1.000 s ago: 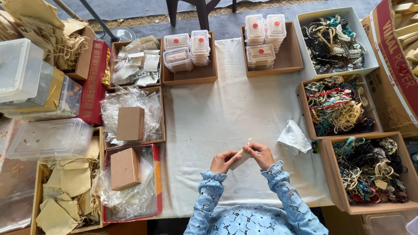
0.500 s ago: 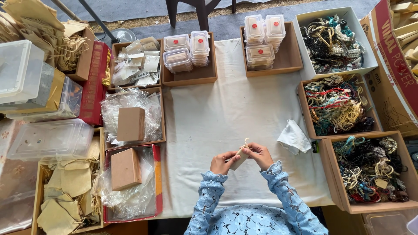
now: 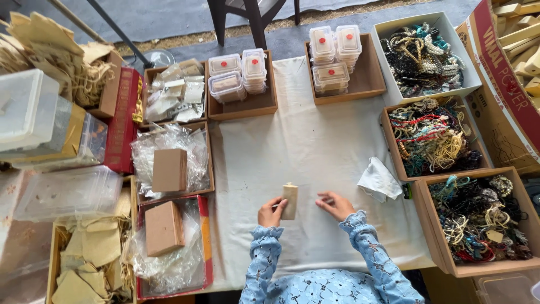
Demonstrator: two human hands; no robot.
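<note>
- Left hand (image 3: 271,211): fingers curled, pinching a small tan pouch (image 3: 290,201) held upright on the desk (image 3: 315,141).
- Right hand (image 3: 336,205): loosely open, empty, resting on the white cloth beside the pouch.

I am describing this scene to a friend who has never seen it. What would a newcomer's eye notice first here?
First come the boxes of tangled, colourful bead necklaces stacked down the right side of the white cloth. Next, at the near edge, the left hand holds a small tan pouch upright, while the right hand rests on the cloth beside it. At the far edge, stacks of clear plastic boxes with red dots sit in brown trays.
</note>
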